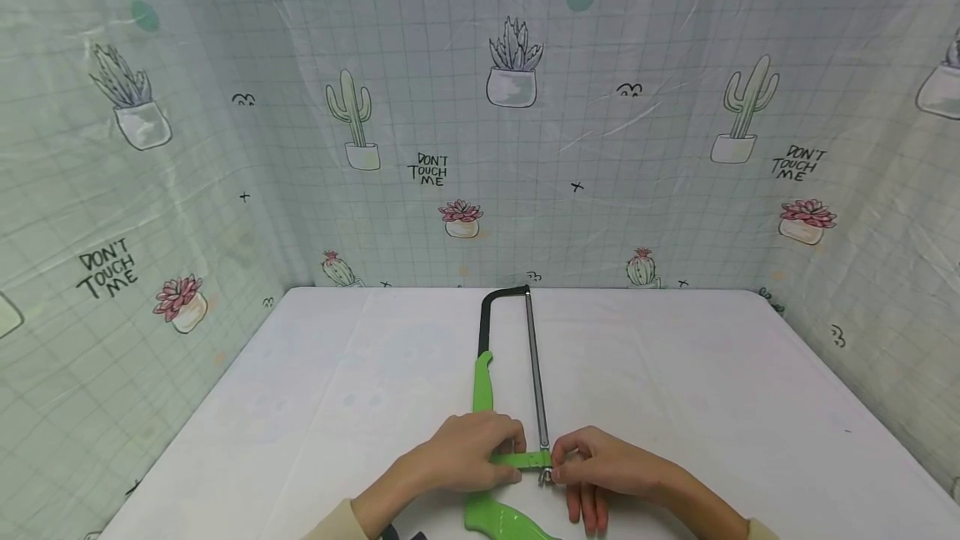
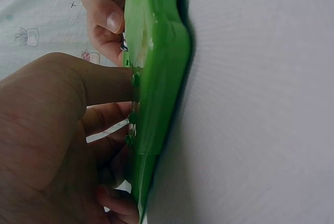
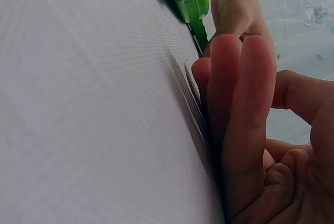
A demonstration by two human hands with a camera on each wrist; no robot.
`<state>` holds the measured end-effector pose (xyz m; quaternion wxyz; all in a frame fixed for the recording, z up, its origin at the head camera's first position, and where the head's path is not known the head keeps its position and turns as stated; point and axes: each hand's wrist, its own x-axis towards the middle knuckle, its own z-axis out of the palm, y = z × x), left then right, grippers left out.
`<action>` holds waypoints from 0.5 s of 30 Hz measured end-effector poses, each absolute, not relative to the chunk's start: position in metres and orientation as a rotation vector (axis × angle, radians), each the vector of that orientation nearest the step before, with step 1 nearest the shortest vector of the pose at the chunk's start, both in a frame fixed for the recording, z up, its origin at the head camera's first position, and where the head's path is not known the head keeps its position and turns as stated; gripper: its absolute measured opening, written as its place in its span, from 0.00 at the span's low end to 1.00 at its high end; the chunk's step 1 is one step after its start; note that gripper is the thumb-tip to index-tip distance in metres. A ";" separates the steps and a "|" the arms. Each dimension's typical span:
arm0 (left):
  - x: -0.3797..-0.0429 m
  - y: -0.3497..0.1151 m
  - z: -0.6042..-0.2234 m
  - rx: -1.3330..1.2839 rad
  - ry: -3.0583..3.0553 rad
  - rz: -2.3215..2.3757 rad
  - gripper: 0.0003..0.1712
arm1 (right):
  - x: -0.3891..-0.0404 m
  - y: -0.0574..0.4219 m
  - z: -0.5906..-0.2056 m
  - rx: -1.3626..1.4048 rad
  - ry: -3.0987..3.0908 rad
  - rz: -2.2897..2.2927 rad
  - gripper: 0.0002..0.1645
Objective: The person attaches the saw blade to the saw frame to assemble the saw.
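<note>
A hacksaw with a green handle and frame and a dark front bow lies on the white table, its handle toward me. Its grey blade runs along the right side, down to a green cross arm with a small metal wing nut at its end. My left hand grips the green frame where the cross arm meets it, thumb and fingers on either side. With bent thumb and forefinger, my right hand pinches the hacksaw at the wing nut end; its other fingers extend down by the tabletop.
The white table spreads out on both sides of the saw. Curtains printed with cacti surround it at the back and sides. A dark object, mostly cut off, shows at the bottom edge beside my left wrist.
</note>
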<state>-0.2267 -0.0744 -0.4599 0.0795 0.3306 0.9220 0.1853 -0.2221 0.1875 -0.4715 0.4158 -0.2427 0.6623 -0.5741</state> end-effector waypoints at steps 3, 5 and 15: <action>-0.226 -0.074 -0.460 0.991 2.758 0.554 0.09 | -0.221 0.188 -0.471 -0.603 1.666 -1.442 0.10; -0.227 -0.074 -0.460 0.993 2.758 0.554 0.10 | -0.221 0.187 -0.471 -0.602 1.672 -1.442 0.10; -0.227 -0.075 -0.459 1.002 2.760 0.556 0.09 | -0.221 0.187 -0.472 -0.607 1.690 -1.441 0.10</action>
